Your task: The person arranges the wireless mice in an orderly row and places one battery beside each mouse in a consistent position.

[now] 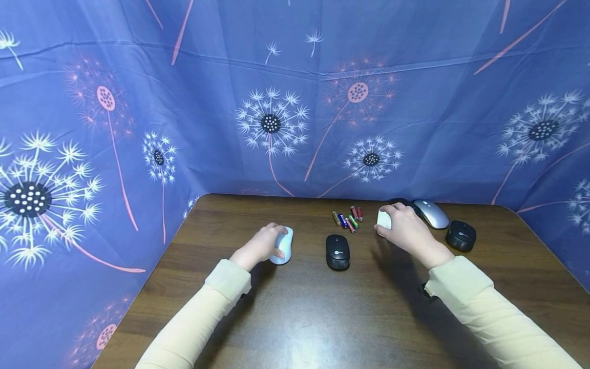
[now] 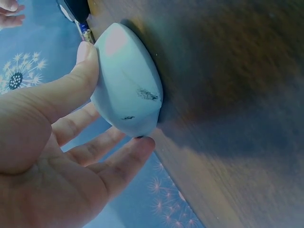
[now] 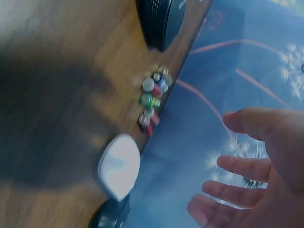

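six batteries (image 1: 342,221), apparently six mice (image 1: 338,252)

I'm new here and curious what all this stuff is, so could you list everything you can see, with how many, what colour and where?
Table: 1, brown wood-look, below everything
Patterned cloth: blue with white and pink dandelions, behind the table; number of pieces unclear
Pale blue mouse: 1, at the left hand
Black mice: 2, one between the hands, one far right
White mouse: 1, by the right hand's fingertips
Silver mouse: 1, silver and black, right rear
Dark object: 1, black, behind the right hand, mostly hidden
Batteries: 6, mixed colours, clustered behind the middle mouse
Sleeves: 2, cream, on both arms
Left hand: 1, bare, holding the pale blue mouse
Right hand: 1, bare, near the white mouse
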A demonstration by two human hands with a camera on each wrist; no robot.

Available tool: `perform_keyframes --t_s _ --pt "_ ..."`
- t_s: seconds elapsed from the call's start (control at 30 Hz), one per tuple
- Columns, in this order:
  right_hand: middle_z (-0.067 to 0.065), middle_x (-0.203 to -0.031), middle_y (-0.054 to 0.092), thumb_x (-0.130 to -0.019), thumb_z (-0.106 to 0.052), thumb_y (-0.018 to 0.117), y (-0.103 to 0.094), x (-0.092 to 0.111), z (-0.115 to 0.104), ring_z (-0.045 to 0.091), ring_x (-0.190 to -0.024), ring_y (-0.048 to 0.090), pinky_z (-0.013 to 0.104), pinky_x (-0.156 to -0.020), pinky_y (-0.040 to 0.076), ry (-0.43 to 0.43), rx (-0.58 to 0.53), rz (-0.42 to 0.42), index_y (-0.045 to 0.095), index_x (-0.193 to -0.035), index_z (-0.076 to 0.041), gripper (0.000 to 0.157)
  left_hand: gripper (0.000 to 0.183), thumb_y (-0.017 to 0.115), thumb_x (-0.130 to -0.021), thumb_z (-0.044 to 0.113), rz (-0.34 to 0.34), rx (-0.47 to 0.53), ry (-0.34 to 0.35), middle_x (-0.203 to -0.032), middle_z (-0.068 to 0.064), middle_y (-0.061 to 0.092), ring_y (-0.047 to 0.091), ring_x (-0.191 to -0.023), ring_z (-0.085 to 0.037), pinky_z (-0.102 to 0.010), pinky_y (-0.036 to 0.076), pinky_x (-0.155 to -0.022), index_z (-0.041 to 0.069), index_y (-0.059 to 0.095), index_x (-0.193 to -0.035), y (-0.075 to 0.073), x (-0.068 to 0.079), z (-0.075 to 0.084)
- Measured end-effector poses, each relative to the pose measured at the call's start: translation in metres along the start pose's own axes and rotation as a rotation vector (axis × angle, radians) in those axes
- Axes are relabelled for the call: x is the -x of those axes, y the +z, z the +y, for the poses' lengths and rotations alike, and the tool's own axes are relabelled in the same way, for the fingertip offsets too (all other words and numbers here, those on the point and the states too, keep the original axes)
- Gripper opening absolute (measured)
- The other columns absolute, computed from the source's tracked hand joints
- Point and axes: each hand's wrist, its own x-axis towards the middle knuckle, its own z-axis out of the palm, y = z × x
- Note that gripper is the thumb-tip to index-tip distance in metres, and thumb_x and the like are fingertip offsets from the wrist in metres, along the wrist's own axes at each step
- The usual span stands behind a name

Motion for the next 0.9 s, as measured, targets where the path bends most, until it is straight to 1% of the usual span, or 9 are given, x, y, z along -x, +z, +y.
perform_keyframes --t_s 0.1,0.23,0.43,0.57,0.77,0.9 --pt "0.032 -0.12 0.052 -0.085 -0.027 0.065 -0.005 0.001 0.012 0.053 -0.109 0.048 0.061 -0.085 0.042 0.013 -0.016 0.011 0.055 -0.123 0.005 0.051 0.062 0.083 -0.069 0.017 0.006 0.0 0.005 -0.127 -0.021 0.053 0.051 -0.116 -0.038 -0.047 0.043 -0.096 0.004 0.057 -0.124 0.0 0.0 0.0" --pt "0.033 -0.117 0.053 -0.085 -0.026 0.065 -0.009 0.001 0.025 0.053 -0.108 0.048 0.062 -0.086 0.041 0.03 -0.005 0.03 0.054 -0.122 0.007 0.051 0.062 0.083 -0.069 0.017 0.009 -0.003 0.012 -0.126 -0.021 0.053 0.051 -0.115 -0.039 -0.047 0.043 -0.096 0.003 0.057 -0.123 0.001 0.0 -0.001" --pt "0.035 -0.121 0.05 -0.087 -0.028 0.063 -0.014 0.002 0.046 0.056 -0.11 0.043 0.064 -0.087 0.039 0.071 0.018 0.035 0.053 -0.123 0.007 0.052 0.062 0.083 -0.069 0.017 0.01 0.003 0.012 -0.127 -0.021 0.053 0.052 -0.116 -0.038 -0.046 0.043 -0.096 0.003 0.057 -0.123 0.001 0.0 -0.001" --pt "0.036 -0.12 0.049 -0.087 -0.027 0.063 -0.017 0.003 0.061 0.057 -0.11 0.042 0.065 -0.086 0.037 0.086 0.012 0.049 0.053 -0.123 0.009 0.051 0.062 0.083 -0.069 0.016 0.014 0.007 0.018 -0.127 -0.021 0.053 0.052 -0.115 -0.038 -0.045 0.044 -0.096 0.003 0.057 -0.123 0.001 0.001 -0.001" --pt "0.036 -0.108 0.054 -0.084 -0.024 0.065 -0.02 0.003 0.08 0.054 -0.097 0.05 0.058 -0.072 0.043 0.087 0.025 0.139 0.057 -0.115 0.01 0.047 0.062 0.083 -0.068 0.016 0.017 0.017 0.017 -0.127 -0.022 0.053 0.052 -0.115 -0.039 -0.047 0.044 -0.096 0.002 0.057 -0.123 0.001 0.003 -0.001" --pt "0.037 -0.106 0.053 -0.083 -0.023 0.064 -0.022 0.003 0.091 0.05 -0.091 0.051 0.056 -0.068 0.043 0.11 0.02 0.151 0.056 -0.114 0.011 0.047 0.062 0.082 -0.07 0.016 0.008 0.022 0.011 -0.128 -0.022 0.052 0.051 -0.116 -0.038 -0.046 0.044 -0.096 0.002 0.056 -0.124 -0.001 0.004 0.0"
